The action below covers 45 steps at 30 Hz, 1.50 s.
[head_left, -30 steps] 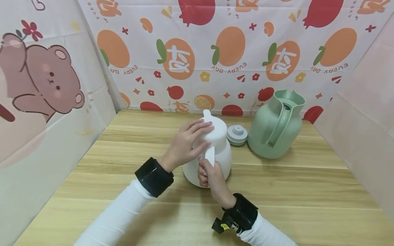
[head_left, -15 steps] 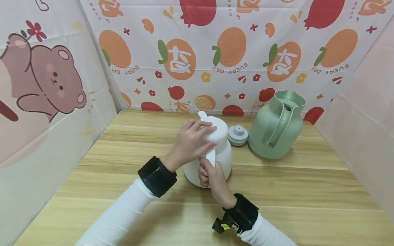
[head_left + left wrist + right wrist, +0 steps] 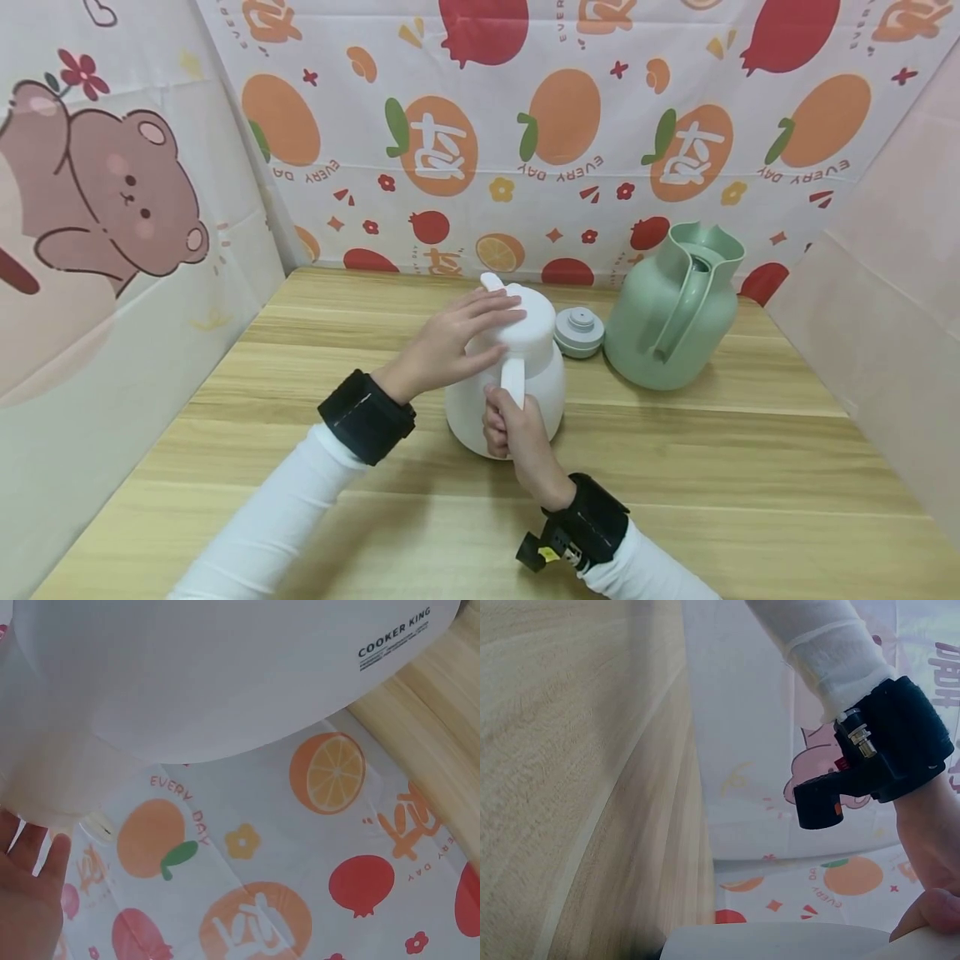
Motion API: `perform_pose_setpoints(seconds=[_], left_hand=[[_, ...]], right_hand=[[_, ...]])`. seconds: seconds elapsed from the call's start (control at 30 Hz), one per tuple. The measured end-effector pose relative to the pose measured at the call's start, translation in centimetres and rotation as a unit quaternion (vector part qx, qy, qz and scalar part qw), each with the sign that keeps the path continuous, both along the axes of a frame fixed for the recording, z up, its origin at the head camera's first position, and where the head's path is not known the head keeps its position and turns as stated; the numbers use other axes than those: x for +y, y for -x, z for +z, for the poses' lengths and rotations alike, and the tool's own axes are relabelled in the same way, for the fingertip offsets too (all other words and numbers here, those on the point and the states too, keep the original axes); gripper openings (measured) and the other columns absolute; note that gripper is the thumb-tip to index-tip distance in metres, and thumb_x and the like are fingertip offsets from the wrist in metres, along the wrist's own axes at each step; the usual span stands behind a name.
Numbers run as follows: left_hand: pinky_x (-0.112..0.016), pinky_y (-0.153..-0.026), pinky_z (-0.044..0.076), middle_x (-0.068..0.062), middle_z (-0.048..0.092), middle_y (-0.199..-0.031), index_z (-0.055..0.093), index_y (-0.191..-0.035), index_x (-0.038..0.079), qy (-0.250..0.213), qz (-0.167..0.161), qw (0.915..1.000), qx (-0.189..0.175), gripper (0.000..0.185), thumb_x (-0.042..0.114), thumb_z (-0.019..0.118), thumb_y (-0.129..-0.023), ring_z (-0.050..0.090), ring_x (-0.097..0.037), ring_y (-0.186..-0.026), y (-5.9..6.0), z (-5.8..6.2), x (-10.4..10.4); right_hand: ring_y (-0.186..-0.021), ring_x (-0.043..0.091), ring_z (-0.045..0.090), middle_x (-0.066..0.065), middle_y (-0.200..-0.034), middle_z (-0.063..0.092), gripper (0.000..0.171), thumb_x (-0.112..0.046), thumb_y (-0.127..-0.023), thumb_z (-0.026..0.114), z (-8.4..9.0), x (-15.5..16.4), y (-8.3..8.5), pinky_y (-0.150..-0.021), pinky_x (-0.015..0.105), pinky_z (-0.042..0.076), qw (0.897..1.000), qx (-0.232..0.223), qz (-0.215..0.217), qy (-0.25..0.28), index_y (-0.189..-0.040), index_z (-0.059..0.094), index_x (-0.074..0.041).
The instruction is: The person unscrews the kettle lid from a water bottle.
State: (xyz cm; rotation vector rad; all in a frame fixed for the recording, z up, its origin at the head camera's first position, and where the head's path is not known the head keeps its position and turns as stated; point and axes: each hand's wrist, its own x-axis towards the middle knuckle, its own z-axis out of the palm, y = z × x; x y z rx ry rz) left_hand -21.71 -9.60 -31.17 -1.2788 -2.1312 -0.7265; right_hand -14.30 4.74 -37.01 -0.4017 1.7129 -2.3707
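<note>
Hands work a white jug point(image 3: 517, 375) standing mid-table point(image 3: 300, 433), w/ a green jug point(image 3: 671, 312) and a loose grey stopper point(image 3: 578, 330) just beside it at right. Right hand point(image 3: 512, 429) grips the jug handle, fingers curled round it. Left hand point(image 3: 450, 342) lies over the lid, fingers now straighter and flatter vs. half a sec ago, forearm swung lower-left. Looks like a turn of the lid, hand resetting; lid still on.

A mint-green jug point(image 3: 671, 308) stands upright at the back right of the wooden table point(image 3: 750, 467), its mouth open. Just beside it on the left lies a grey stopper point(image 3: 578, 330). Fruit-printed cloth point(image 3: 570, 133) hangs behind, and a bear-printed sheet point(image 3: 112, 208) hangs on the left.
</note>
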Motion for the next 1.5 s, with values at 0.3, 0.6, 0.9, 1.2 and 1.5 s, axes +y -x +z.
perform_pose_setpoints(seconds=[0.3, 0.6, 0.9, 1.2, 1.5], left_hand=[[-0.036, -0.095, 0.035, -0.010, 0.057, -0.115, 0.064, -0.116, 0.009, 0.006, 0.071, 0.9956, 0.061, 0.043, 0.028, 0.073, -0.078, 0.048, -0.026, -0.107, -0.2, -0.1, 1.2], [-0.034, -0.079, 0.039, -0.011, 0.057, -0.105, 0.066, -0.110, 0.009, 0.020, 0.108, 0.9896, 0.094, 0.045, 0.036, 0.075, -0.075, 0.047, -0.025, -0.092, -0.2, 0.2, 1.9], [-0.042, -0.106, 0.016, -0.012, 0.056, -0.122, 0.060, -0.116, 0.004, 0.030, 0.025, 0.9992, 0.013, 0.036, 0.014, 0.067, -0.082, 0.046, -0.025, -0.116, 0.0, 1.0, -0.7], [-0.036, -0.093, 0.037, -0.008, 0.060, -0.111, 0.065, -0.108, 0.006, 0.012, 0.043, 0.9985, 0.032, 0.039, 0.023, 0.078, -0.074, 0.050, -0.023, -0.105, -0.1, 1.0, -0.2], [-0.033, -0.075, 0.040, -0.010, 0.058, -0.097, 0.066, -0.098, 0.007, 0.001, 0.116, 0.9873, 0.109, 0.042, 0.035, 0.080, -0.070, 0.048, -0.025, -0.089, -0.3, 0.5, 1.6]], right_hand=[[-0.038, 0.008, 0.021, -0.002, -0.046, 0.025, 0.041, -0.022, -0.091, 0.045, 0.0, 0.1, 0.0, -0.038, 0.023, 0.016, 1.000, -0.004, -0.002, 0.001, -0.055, 0.029, -0.009], [-0.038, 0.008, 0.021, -0.002, -0.047, 0.025, 0.041, -0.022, -0.091, 0.045, -0.1, 0.1, 0.1, -0.038, 0.022, 0.017, 1.000, 0.002, 0.001, 0.005, -0.056, 0.029, -0.008], [-0.038, 0.008, 0.022, -0.002, -0.046, 0.026, 0.042, -0.022, -0.092, 0.046, 0.0, 0.0, 0.0, -0.038, 0.022, 0.018, 1.000, -0.009, 0.000, 0.001, -0.055, 0.030, -0.008], [-0.038, 0.008, 0.022, -0.002, -0.047, 0.025, 0.041, -0.021, -0.092, 0.045, 0.1, 0.1, 0.0, -0.038, 0.022, 0.018, 1.000, -0.005, 0.000, 0.002, -0.056, 0.030, -0.008], [-0.038, 0.008, 0.022, -0.001, -0.047, 0.025, 0.041, -0.022, -0.092, 0.045, 0.0, 0.1, 0.1, -0.038, 0.023, 0.017, 1.000, 0.002, 0.002, 0.003, -0.057, 0.030, -0.007]])
